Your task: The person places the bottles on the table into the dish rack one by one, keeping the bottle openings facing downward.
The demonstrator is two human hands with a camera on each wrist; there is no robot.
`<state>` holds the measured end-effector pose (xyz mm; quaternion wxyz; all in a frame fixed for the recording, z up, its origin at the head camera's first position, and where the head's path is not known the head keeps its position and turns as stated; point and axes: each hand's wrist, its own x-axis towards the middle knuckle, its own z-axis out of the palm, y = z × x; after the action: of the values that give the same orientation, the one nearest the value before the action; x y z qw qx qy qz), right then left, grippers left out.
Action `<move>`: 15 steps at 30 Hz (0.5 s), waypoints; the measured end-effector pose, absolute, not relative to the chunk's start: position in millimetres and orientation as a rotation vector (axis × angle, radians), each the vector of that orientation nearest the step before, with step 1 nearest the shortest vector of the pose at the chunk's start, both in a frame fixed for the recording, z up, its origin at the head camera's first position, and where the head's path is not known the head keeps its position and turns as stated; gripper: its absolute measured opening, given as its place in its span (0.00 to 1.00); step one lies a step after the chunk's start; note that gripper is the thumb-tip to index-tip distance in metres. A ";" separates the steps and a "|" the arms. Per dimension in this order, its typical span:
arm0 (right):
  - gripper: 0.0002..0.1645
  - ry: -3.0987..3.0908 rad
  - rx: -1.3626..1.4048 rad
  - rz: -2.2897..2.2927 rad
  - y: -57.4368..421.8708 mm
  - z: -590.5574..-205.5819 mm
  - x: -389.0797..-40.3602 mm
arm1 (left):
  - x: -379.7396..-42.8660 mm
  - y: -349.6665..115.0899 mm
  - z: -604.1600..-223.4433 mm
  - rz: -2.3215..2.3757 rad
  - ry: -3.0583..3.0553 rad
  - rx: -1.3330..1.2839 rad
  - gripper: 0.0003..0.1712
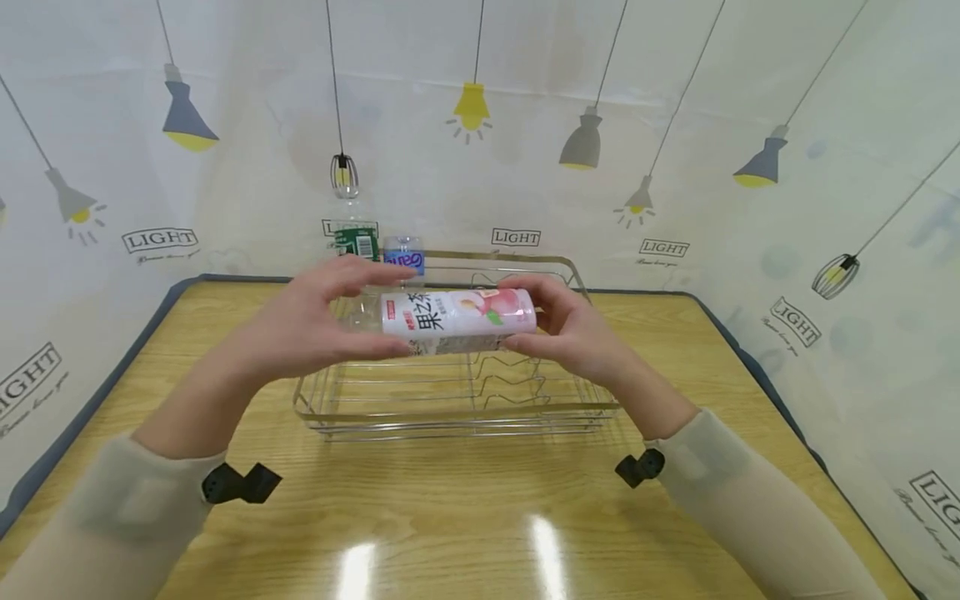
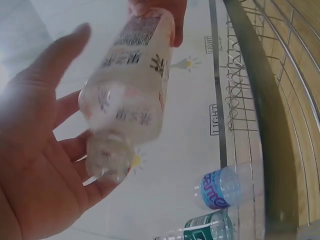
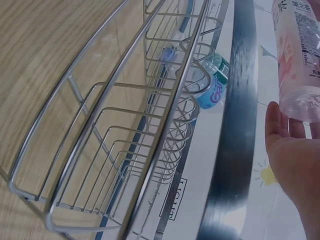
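Observation:
A clear drink bottle (image 1: 459, 315) with a white and pink peach label lies sideways in the air above a wire rack (image 1: 420, 414). My right hand (image 1: 573, 333) grips its base end, thumb in front and fingers over the top. Around the neck end, my left hand (image 1: 300, 321) is spread, thumb and fingers apart. In the left wrist view the thumb stands clear of the bottle (image 2: 127, 75), and the fingers pass behind its neck; whether they touch it I cannot tell. The right wrist view shows the bottle (image 3: 300, 55) above my right fingers, partly cut off.
Two more bottles stand at the rack's back left, one with a green label (image 1: 358, 243) and one with a blue label (image 1: 405, 260). Wavy wire dividers (image 1: 513, 387) run along the rack's right half. Beneath is a wooden table (image 1: 450, 517), with a lamp-printed curtain (image 1: 420, 108) behind.

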<state>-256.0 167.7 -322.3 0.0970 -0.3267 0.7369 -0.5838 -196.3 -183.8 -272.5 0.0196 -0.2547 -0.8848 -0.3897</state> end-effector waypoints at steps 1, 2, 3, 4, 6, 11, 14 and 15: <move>0.41 2.197 -0.975 -1.714 167.2 -322.3 -256.1 | -196.8 -179.4 -270.8 -1.134 -2.778 -0.816 0.44; 0.41 2.209 -0.983 -1.703 166.5 -322.3 -256.1 | -197.7 -175.0 -270.2 -1.058 -2.800 -0.845 0.44; 0.41 2.220 -0.992 -1.692 165.8 -322.3 -256.0 | -198.8 -170.8 -270.2 -0.991 -2.816 -0.873 0.44; 0.41 2.229 -1.007 -1.683 165.1 -322.4 -256.0 | -199.7 -167.2 -271.0 -0.937 -2.820 -0.898 0.44; 0.41 2.248 -1.036 -1.666 163.6 -322.4 -256.0 | -201.1 -162.5 -273.3 -0.861 -2.807 -0.935 0.42; 0.41 2.290 -1.084 -1.638 160.4 -320.5 -256.8 | -203.1 -160.2 -278.8 -0.813 -2.771 -0.937 0.36; 0.42 2.308 -1.064 -1.639 159.5 -318.0 -257.0 | -204.0 -159.8 -280.8 -0.831 -2.766 -0.923 0.36; 0.43 2.311 -1.058 -1.642 159.5 -317.0 -257.2 | -204.2 -159.4 -281.4 -0.841 -2.765 -0.918 0.36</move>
<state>-257.2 159.5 -317.0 0.0578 -0.3491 0.7624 -0.5418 -204.2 -159.4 -281.4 0.0547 -0.3024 -0.9104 -0.2769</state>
